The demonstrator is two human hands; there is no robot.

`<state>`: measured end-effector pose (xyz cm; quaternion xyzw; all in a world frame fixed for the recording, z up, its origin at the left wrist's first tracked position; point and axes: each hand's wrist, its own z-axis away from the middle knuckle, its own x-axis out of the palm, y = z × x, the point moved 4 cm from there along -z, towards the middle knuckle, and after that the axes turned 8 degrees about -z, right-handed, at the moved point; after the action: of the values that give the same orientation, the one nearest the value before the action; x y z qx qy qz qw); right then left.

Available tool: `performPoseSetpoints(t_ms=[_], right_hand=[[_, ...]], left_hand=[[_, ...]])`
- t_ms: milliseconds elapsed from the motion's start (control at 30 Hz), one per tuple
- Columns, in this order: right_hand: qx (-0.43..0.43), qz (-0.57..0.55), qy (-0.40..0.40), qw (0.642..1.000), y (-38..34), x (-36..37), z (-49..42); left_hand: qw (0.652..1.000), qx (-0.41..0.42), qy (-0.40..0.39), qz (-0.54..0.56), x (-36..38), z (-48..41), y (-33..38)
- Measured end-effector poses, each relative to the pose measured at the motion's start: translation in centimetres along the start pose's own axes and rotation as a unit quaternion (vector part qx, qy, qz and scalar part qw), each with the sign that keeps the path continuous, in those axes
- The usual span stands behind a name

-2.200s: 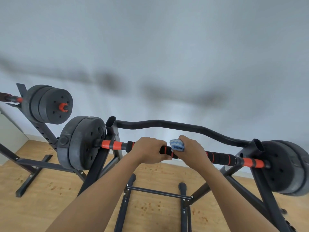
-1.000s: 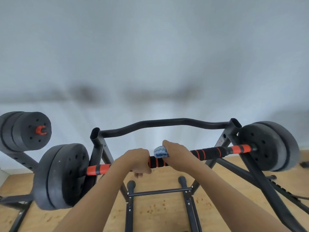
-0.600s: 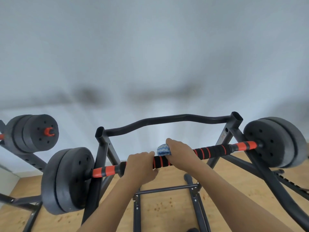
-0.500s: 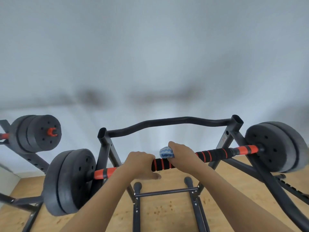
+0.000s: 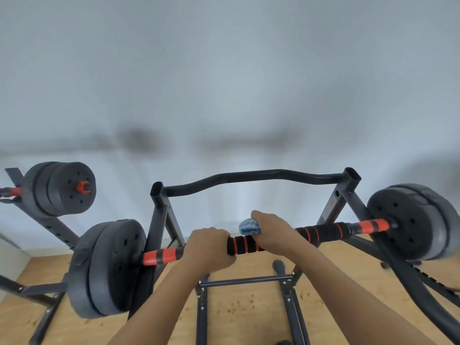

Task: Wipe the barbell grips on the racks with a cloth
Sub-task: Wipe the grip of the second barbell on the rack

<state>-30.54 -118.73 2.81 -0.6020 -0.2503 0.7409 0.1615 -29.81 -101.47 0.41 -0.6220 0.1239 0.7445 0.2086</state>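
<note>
A barbell with a black foam grip banded in red lies across a dark metal rack, with black weight plates at both ends. My left hand is wrapped around the bar left of the exposed grip. Just right of it, my right hand presses a blue and white cloth onto the grip; only a bunched end of the cloth shows past my fingers. More red-striped grip runs on toward the right plates.
A second barbell with plates rests on another rack at the left. The rack's curved top bar spans behind my hands, and its base rails cross the wooden floor below. A pale wall stands close behind.
My view has swung from side to side. Both hands have stayed clasped on the bar, the right one keeping the cloth on the grip with small shifts along it.
</note>
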Motion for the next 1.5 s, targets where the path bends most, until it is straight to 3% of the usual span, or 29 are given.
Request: performPoseSetpoints(t_ms=[67,133,400,600,667,833,900,1033,1200,1267,1433,1500], right_hand=[[-0.01,-0.014,-0.016,1.0,0.0,-0.1,0.3],[-0.011,-0.021,-0.035,0.999,0.3,0.0,0.8],[-0.002,-0.015,-0.036,0.999,0.6,0.9,0.8],[0.035,-0.002,-0.042,0.998,0.2,1.0,0.4],[0.036,-0.014,-0.062,0.997,0.2,0.9,0.4],[0.028,-0.01,-0.101,0.994,-0.1,0.4,1.0],[0.029,-0.005,-0.098,0.995,0.0,0.6,1.1],[0.035,0.002,-0.082,0.996,-0.2,0.8,1.4],[0.061,0.025,-0.076,0.995,-0.1,1.2,1.6],[0.056,0.015,-0.082,0.995,-0.1,1.1,2.0],[0.03,-0.01,-0.104,0.994,-0.5,0.3,4.0],[0.03,-0.01,-0.095,0.995,-0.5,0.2,4.8]], left_hand=[[0.99,0.022,-0.118,0.078,-0.6,-0.5,0.3],[0.974,0.052,-0.172,0.138,-1.0,-1.1,1.5],[0.999,0.016,0.033,0.035,-0.1,-0.4,3.4],[0.995,0.008,0.097,-0.028,0.0,0.8,3.6],[0.997,0.01,0.071,0.002,-0.1,0.9,3.6],[0.982,-0.01,-0.113,0.153,-0.1,0.0,3.3],[0.99,-0.024,-0.079,0.113,-0.1,0.5,3.6],[0.995,-0.044,0.084,0.037,0.2,1.8,4.5],[0.988,-0.007,0.153,-0.029,1.3,3.3,5.6],[0.991,-0.012,0.133,-0.014,1.1,3.5,5.7],[0.994,-0.019,-0.074,0.075,1.0,2.5,3.8],[0.993,-0.013,-0.091,0.07,0.8,2.7,3.9]])
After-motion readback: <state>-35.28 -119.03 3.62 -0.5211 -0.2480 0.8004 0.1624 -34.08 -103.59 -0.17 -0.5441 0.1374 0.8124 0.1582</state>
